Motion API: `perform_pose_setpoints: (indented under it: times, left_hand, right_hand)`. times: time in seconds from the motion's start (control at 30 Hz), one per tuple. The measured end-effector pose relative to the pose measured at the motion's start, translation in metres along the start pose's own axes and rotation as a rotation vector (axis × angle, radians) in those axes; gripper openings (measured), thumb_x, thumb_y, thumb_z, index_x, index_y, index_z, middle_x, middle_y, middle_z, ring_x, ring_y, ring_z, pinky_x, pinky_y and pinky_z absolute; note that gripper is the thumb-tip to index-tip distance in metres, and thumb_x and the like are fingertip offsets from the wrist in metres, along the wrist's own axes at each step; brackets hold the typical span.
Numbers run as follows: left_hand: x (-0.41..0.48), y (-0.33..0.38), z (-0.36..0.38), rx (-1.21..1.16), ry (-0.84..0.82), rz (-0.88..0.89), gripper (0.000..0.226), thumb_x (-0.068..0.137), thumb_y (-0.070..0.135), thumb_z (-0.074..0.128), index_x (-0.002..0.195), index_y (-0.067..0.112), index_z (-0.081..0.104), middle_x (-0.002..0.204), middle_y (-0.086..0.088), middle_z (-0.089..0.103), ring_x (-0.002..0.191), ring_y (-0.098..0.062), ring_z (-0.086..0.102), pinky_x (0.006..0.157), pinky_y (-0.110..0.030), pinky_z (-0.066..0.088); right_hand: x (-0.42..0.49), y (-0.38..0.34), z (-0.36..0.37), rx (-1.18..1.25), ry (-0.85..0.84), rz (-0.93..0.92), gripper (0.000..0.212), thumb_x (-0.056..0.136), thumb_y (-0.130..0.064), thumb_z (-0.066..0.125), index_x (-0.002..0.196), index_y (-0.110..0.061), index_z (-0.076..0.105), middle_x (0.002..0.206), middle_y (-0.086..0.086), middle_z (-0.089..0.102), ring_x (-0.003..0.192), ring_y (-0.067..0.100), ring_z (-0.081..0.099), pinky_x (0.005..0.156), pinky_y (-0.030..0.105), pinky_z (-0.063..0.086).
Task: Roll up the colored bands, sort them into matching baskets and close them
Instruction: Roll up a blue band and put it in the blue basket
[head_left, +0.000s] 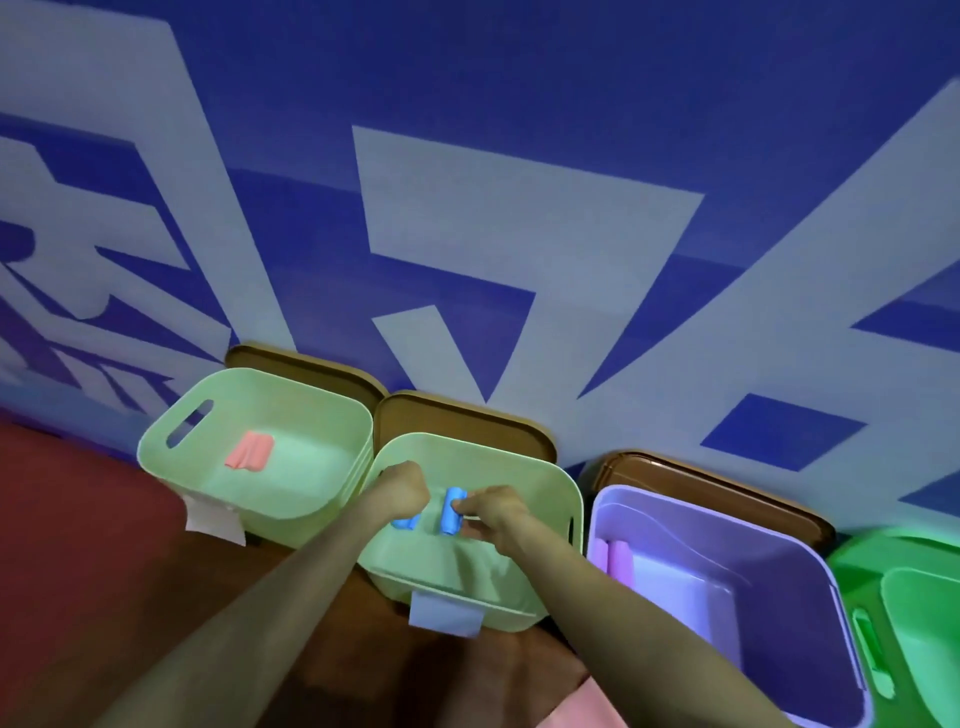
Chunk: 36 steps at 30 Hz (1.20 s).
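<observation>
While pinched, blue roll (450, 512) points away.

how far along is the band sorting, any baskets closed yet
Done: a rolled pink band lies in the left basket and purple rolls sit in the purple basket. In hand: the left hand grips a blue roll and the right hand pinches a second blue roll, both in the middle basket. Left: no basket in view is closed; the brown lids lean against the wall behind them.
</observation>
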<state>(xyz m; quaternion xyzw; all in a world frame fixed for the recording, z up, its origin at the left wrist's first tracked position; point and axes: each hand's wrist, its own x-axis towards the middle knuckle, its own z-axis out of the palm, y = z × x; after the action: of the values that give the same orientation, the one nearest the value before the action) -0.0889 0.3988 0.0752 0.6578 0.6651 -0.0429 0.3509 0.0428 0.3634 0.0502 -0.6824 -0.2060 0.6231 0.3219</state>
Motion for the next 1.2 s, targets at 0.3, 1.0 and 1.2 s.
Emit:
perform_pose_setpoints:
  times: [0.3,1.0,1.2]
  left_hand:
    - [0.027,-0.012,0.012,0.232,-0.032,0.016,0.036,0.097,0.011,0.040,0.130,0.002,0.051,0.135,-0.016,0.053,0.123,-0.030,0.051,0.099,-0.032,0.041]
    - [0.022,-0.012,0.010,0.095,-0.069,0.007,0.033,0.098,0.012,0.039,0.129,0.005,0.047,0.133,-0.015,0.050,0.120,-0.028,0.049,0.096,-0.032,0.041]
    - [0.018,-0.011,0.010,0.057,-0.071,0.004,0.033,0.096,0.005,0.035,0.126,0.002,0.050,0.131,-0.016,0.052,0.118,-0.029,0.051,0.095,-0.032,0.042]
  right_hand:
    - [0.042,0.009,0.032,-0.192,0.049,0.044,0.014,0.082,-0.003,0.070,0.078,0.000,0.058,0.067,0.012,0.058,0.074,0.032,0.061,0.085,0.046,0.055]
    - [0.057,0.023,0.038,-0.268,0.150,0.036,0.039,0.077,-0.021,0.077,0.108,-0.001,0.063,0.107,0.014,0.066,0.085,0.026,0.062,0.078,0.033,0.055]
    - [0.055,0.021,0.037,-0.272,0.142,0.043,0.018,0.080,-0.018,0.071,0.081,-0.004,0.060,0.085,0.013,0.060,0.071,0.026,0.056,0.064,0.029,0.048]
